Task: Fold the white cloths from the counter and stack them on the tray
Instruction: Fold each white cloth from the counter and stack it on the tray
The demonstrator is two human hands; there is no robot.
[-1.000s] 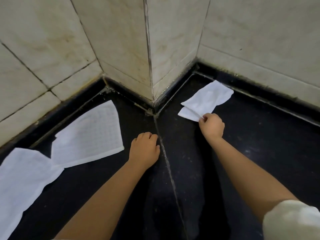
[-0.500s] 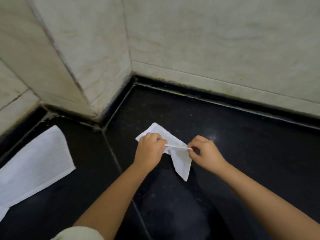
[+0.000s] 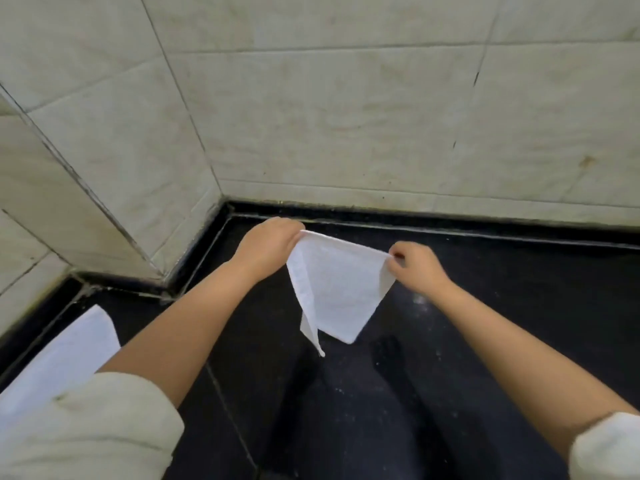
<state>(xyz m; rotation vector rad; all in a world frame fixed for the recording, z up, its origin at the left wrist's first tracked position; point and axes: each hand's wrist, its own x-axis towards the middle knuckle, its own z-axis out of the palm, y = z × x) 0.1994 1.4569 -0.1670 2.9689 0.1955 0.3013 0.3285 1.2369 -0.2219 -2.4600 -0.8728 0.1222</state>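
Observation:
A small white cloth [image 3: 337,285] hangs in the air above the black counter [image 3: 519,323], stretched by its top edge between both hands. My left hand [image 3: 268,242] pinches its upper left corner. My right hand [image 3: 414,266] pinches its upper right corner. The cloth's lower part droops to a point, with a narrow flap trailing at the lower left. A second white cloth [image 3: 65,355] lies flat on the counter at the far left, partly hidden by my left sleeve. No tray is in view.
Pale tiled walls [image 3: 346,116] rise right behind the counter, and a tiled corner juts out on the left [image 3: 104,188]. A seam runs across the black counter near its middle [image 3: 228,407].
Both hands have lifted the small cloth off the counter and pulled apart, so it now hangs spread out. The view has shifted right, leaving only one other cloth in sight.

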